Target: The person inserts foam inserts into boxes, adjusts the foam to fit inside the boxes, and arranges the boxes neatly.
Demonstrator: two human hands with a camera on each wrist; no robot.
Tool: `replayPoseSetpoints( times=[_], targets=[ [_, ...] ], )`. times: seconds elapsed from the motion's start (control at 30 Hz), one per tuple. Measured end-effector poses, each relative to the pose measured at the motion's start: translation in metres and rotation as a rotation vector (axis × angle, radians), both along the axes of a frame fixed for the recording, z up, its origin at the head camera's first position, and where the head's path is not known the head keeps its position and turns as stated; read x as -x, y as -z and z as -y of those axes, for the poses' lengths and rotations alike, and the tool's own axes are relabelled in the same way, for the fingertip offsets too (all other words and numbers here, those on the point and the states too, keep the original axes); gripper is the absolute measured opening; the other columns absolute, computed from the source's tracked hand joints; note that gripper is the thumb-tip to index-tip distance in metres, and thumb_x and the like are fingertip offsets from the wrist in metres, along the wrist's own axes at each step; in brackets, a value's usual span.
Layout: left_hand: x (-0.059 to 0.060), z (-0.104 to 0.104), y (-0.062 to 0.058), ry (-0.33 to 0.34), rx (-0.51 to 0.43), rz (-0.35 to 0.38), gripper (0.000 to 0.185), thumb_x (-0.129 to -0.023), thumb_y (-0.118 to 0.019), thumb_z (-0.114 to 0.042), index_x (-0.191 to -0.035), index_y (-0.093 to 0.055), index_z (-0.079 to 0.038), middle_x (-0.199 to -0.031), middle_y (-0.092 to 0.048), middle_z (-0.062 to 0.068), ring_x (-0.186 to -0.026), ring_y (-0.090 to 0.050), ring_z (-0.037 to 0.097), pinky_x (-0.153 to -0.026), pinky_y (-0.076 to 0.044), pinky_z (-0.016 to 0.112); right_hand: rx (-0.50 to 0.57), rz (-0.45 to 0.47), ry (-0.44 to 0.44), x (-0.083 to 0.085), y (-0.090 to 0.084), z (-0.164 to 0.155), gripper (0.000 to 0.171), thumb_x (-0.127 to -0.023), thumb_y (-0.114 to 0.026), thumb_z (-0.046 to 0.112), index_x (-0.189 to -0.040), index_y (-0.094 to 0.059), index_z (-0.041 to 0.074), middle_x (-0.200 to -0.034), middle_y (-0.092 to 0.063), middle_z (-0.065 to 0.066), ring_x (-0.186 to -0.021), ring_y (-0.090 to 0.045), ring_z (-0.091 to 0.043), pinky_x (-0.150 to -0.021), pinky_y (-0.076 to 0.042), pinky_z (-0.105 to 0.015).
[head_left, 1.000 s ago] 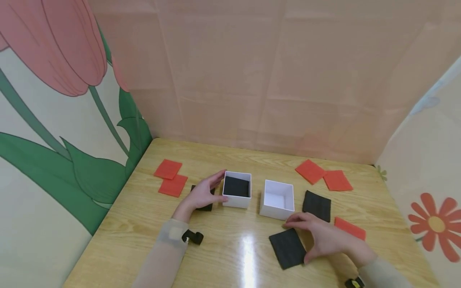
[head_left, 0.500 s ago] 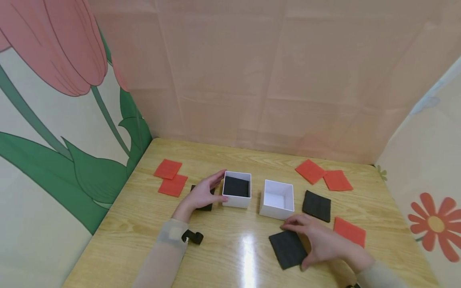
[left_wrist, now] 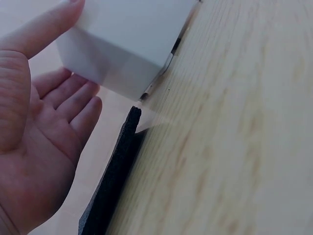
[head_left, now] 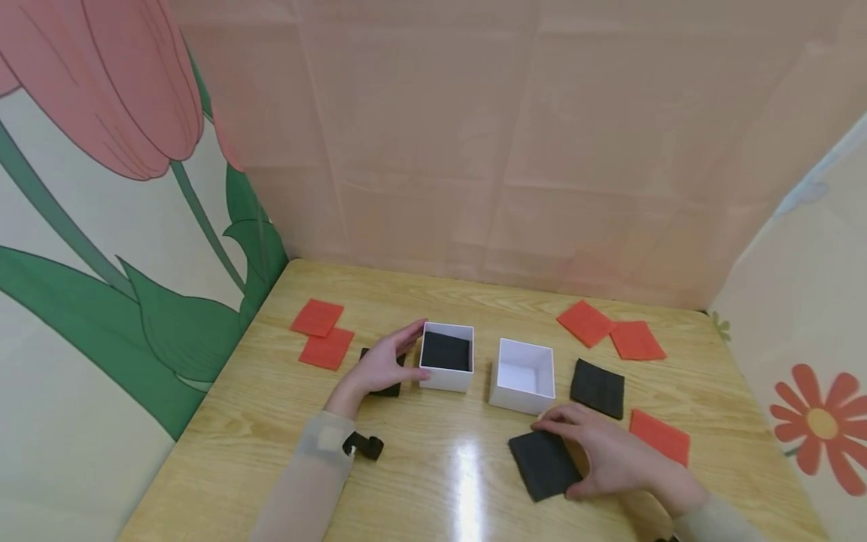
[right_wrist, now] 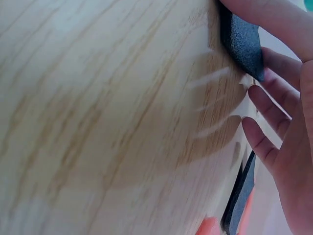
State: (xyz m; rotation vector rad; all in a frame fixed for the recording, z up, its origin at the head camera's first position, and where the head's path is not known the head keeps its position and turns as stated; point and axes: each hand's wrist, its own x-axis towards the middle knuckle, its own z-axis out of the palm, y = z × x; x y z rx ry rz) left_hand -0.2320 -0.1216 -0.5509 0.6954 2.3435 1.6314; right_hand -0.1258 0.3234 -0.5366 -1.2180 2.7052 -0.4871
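My left hand (head_left: 382, 366) holds the left white box (head_left: 447, 379), thumb on its near wall and index finger by its far left corner. A black cloth square (head_left: 445, 351) lies inside that box. Under my left hand, partly hidden, is another black cloth square (left_wrist: 110, 181) with a thick edge. My right hand (head_left: 612, 455) pinches a black cloth square (head_left: 545, 464) by its right side, with the thumb at the near corner and fingers at the far one. In the right wrist view this square (right_wrist: 240, 41) sits between thumb and fingers.
An open white box (head_left: 521, 369) stands beside the first, nothing inside. Right of it lie a black square (head_left: 597, 388) and a red square (head_left: 660, 436). Two red squares (head_left: 584, 322) lie at the far right, two more red squares (head_left: 327, 348) at the left. Walls border the wooden table (head_left: 406, 489).
My right hand has shifted slightly left and closed in on the black cloth square, which has moved a little away from me. The left hand has stayed at its box.
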Motion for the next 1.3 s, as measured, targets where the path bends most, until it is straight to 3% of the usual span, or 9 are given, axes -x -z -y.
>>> replayPoseSetpoints(
  times=[0.2,0.47,0.67,0.97,1.2,1.3],
  targets=[
    [0.000,0.000,0.000,-0.002,0.001,0.000,0.105,-0.087,-0.093,-0.030,-0.170,-0.031,-0.013,-0.171,-0.036,0.001,-0.156,-0.037,0.023,-0.126,-0.033,0.045,-0.020,-0.045,0.011,-0.002,-0.002,-0.001,0.094,-0.069,-0.097,0.060,-0.150,-0.062,0.030,-0.141,-0.054,0.016,-0.122,-0.053,-0.006,-0.096,-0.058,-0.038],
    [0.000,0.000,0.000,0.001,0.008,0.002,0.105,-0.087,-0.093,-0.034,-0.171,-0.031,-0.023,-0.171,-0.037,-0.002,-0.156,-0.037,0.022,-0.126,-0.033,0.043,-0.059,-0.027,0.087,-0.008,-0.013,-0.007,0.089,-0.074,-0.091,0.066,-0.151,-0.062,0.032,-0.142,-0.054,0.015,-0.119,-0.056,-0.010,-0.093,-0.060,-0.040],
    [0.000,0.000,0.000,0.001,0.008,-0.010,0.105,-0.087,-0.093,-0.034,-0.171,-0.031,-0.020,-0.171,-0.037,-0.001,-0.156,-0.037,0.024,-0.126,-0.033,0.045,-0.069,-0.048,0.121,-0.009,-0.023,-0.010,0.092,-0.074,-0.091,0.066,-0.152,-0.061,0.028,-0.146,-0.053,0.012,-0.121,-0.056,-0.013,-0.092,-0.061,-0.040],
    [0.000,0.000,0.000,0.005,0.009,-0.015,0.106,-0.087,-0.093,-0.034,-0.171,-0.030,-0.013,-0.171,-0.036,0.001,-0.156,-0.037,0.025,-0.126,-0.033,0.045,0.014,-0.097,0.108,-0.011,-0.040,-0.005,0.095,-0.071,-0.099,0.053,-0.153,-0.061,0.024,-0.149,-0.051,0.012,-0.125,-0.056,-0.011,-0.091,-0.061,-0.036],
    [0.001,-0.001,0.001,0.004,0.009,-0.007,0.106,-0.088,-0.092,-0.031,-0.171,-0.030,-0.012,-0.171,-0.037,0.001,-0.156,-0.038,0.024,-0.126,-0.033,0.043,0.091,-0.067,0.157,-0.012,-0.054,0.000,0.099,-0.068,-0.102,0.039,-0.156,-0.056,0.035,-0.151,-0.049,0.016,-0.126,-0.057,-0.011,-0.088,-0.060,-0.034],
    [0.001,-0.001,0.002,0.009,0.002,-0.007,0.106,-0.087,-0.093,-0.029,-0.170,-0.030,-0.012,-0.171,-0.036,0.001,-0.156,-0.038,0.023,-0.126,-0.034,0.042,0.123,-0.060,0.152,-0.009,-0.061,0.003,0.099,-0.070,-0.101,0.037,-0.158,-0.054,0.034,-0.153,-0.048,0.016,-0.131,-0.053,-0.011,-0.092,-0.058,-0.038]
  ],
)
